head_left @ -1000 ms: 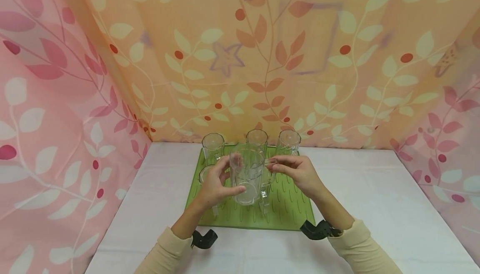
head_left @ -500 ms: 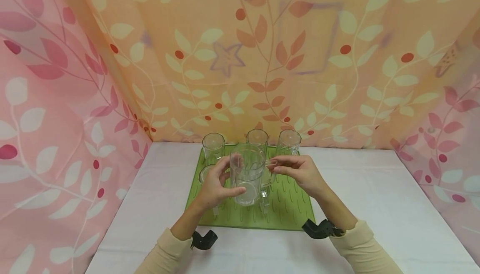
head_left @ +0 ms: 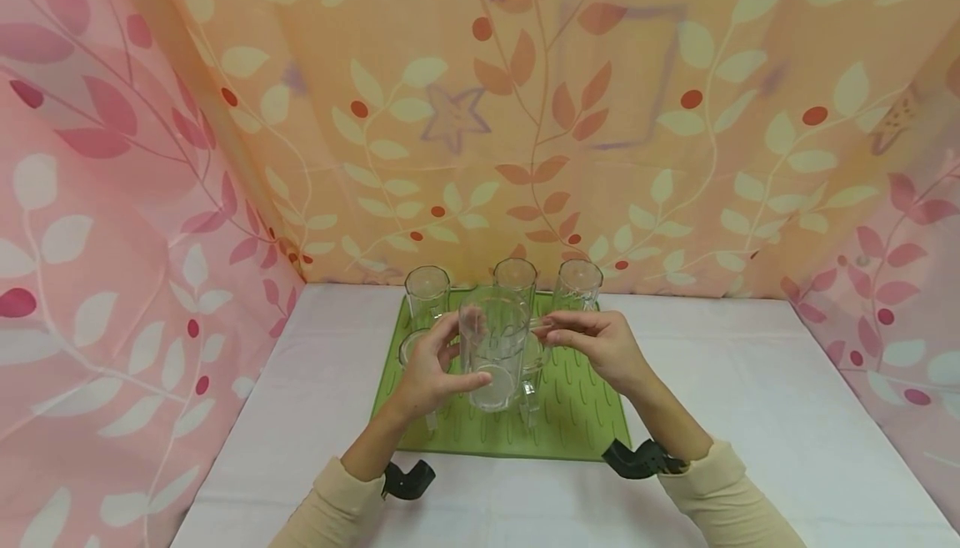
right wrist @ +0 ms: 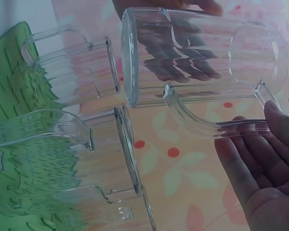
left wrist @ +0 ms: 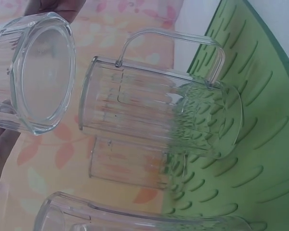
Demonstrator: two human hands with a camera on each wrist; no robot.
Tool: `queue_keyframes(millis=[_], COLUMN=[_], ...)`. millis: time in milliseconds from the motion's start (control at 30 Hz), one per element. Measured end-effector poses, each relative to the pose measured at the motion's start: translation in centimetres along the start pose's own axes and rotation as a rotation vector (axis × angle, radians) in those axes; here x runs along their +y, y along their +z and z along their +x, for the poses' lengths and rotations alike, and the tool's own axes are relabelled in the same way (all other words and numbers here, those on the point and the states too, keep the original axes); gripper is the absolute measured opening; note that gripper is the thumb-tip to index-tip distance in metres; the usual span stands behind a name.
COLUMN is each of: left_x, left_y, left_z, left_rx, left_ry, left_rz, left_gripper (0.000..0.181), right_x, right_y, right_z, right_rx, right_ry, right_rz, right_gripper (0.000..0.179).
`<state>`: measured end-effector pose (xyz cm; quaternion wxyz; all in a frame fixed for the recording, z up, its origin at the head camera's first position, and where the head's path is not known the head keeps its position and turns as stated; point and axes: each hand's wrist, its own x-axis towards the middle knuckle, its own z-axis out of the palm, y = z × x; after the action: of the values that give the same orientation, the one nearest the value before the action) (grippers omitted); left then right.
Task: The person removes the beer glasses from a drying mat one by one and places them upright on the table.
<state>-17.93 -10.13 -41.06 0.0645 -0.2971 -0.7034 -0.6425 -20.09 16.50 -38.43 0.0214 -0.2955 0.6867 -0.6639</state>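
The clear glass mug (head_left: 495, 356) was held base-down above the green mat (head_left: 585, 423) on the white counter (head_left: 712, 381), with the left hand (head_left: 431, 374) wrapped round its body and the right hand (head_left: 600, 348) pinching its handle (right wrist: 195, 125). Its glass was judged rigid, moderately heavy and liable to chip on impact, while the smooth wall was likely to slip, more so if wet. The handle, steadied by a palm on the body, was the proper grip, with clearance advisable from the other mugs (head_left: 579, 285) standing nearby.
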Motion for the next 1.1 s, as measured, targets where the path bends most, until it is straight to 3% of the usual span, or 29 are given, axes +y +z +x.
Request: queue_keyframes(millis=[133, 433, 733, 933, 1100], left_x=[0.2, 0.4, 0.5, 0.4, 0.1], left_y=[0.0, -0.1, -0.3, -0.6, -1.2], left_z=[0.0, 0.0, 0.0, -0.2, -0.6], left_rx=[-0.007, -0.042, -0.087, -0.072, -0.027], left_ry=[-0.008, -0.031, -0.032, -0.045, 0.017], left_rz=[0.004, -0.018, 0.018, 0.020, 0.034], left_gripper=[0.078, 0.078, 0.078, 0.075, 0.063], right_x=[-0.1, -0.3, -0.6, -0.9, -1.1], right_y=[0.0, 0.1, 0.0, -0.6, -1.3], right_z=[0.0, -0.2, -0.2, -0.2, -0.1], right_rx=[0.007, 0.012, 0.034, 0.076, 0.115], right_ry=[-0.010, -0.045, -0.061, -0.072, -0.078], right_rz=[-0.015, -0.034, -0.039, -0.020, -0.009], right_gripper=[0.034, 0.030, 0.032, 0.031, 0.029])
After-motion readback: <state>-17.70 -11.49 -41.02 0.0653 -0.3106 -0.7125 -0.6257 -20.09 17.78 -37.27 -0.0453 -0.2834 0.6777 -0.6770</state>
